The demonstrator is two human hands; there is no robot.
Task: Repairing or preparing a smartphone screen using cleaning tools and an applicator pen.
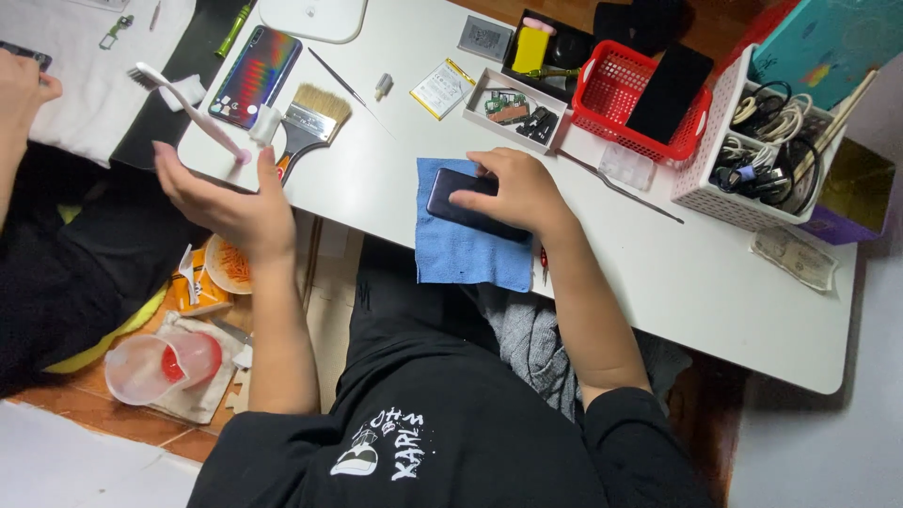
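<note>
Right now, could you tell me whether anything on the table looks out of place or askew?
The blue cloth under the dark phone hangs over the table edge. The toothbrush lies tilted, its pink end near the left hand. Nothing looks spilled or broken.

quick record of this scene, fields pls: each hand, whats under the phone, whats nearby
left hand: open, raised beside the table edge, holding nothing
right hand: pressing on a dark phone
under phone: blue cloth on the white table
near left hand: toothbrush, paintbrush
near right hand: red basket, parts tray
</note>
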